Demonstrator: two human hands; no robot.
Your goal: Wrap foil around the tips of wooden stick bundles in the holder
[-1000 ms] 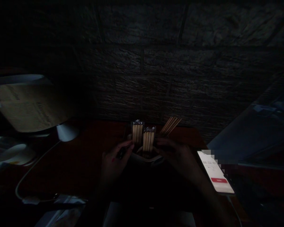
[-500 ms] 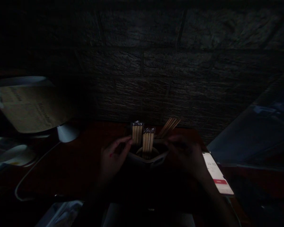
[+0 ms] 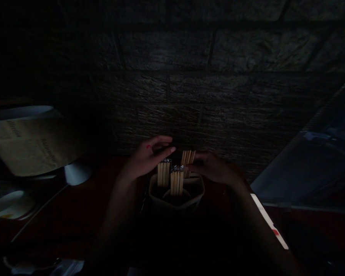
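Note:
The scene is very dark. A pale holder [image 3: 154,194] stands on the table and carries two upright bundles of thin wooden sticks [image 3: 170,176] with shiny caps on top. My left hand [image 3: 148,156] hovers just above the left bundle, fingers stretched forward and together, apparently holding nothing. My right hand [image 3: 211,167] is closed around a third bundle of sticks [image 3: 188,157], held upright at the holder's back right.
A dark brick wall rises right behind the holder. A lit phone [image 3: 268,221] lies to the right of my forearm. At the left stand a tilted printed box [image 3: 31,143], a small white object [image 3: 77,172] and a white cable [image 3: 31,222].
Both hands rose from the holder's sides to its top. My right hand stood the slanting loose sticks upright. The view dropped slightly.

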